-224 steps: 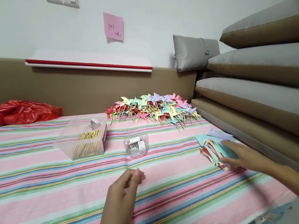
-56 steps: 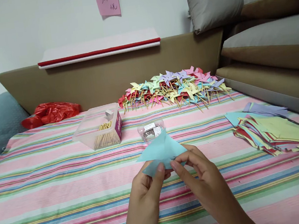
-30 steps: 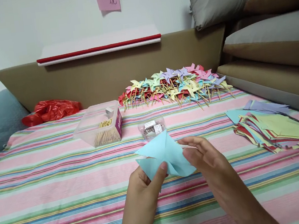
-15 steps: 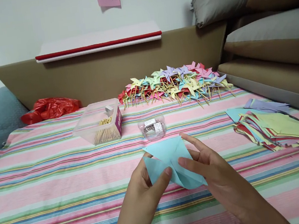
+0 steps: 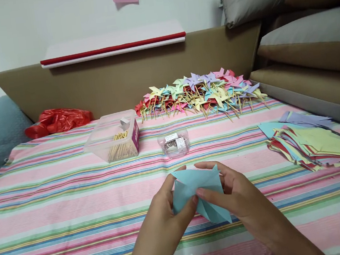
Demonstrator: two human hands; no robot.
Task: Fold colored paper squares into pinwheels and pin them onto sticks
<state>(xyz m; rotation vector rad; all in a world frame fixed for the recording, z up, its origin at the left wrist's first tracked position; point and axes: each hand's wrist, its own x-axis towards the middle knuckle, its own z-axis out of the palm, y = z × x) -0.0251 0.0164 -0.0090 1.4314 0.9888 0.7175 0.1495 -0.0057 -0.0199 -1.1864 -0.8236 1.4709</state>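
A light blue square of paper (image 5: pixel 200 178), slit in from its corners, is held up in front of me. My left hand (image 5: pixel 170 213) grips its left side, thumb on the front near the middle and fingers behind. On the right side my right hand (image 5: pixel 231 188) pinches it too, with the thumb pressed close to the centre beside the left thumb. Fingers of both hands are partly hidden behind the sheet. Just beyond the paper sits a small clear plastic pack (image 5: pixel 175 143) of metal bits with white labels.
A clear box (image 5: pixel 97 147) of thin wooden sticks stands left of centre. Paper pinwheels (image 5: pixel 203 91) on sticks lie heaped at the back. Cut coloured papers (image 5: pixel 319 145) are stacked at right. A red plastic bag (image 5: pixel 62 120) lies back left on the striped cloth (image 5: pixel 59 213). Cushions (image 5: pixel 306 46) rise at right.
My right fingers have drawn in behind the paper, and my right thumb has slid left to its centre. The blue sheet has turned slightly and sits a little lower in view.
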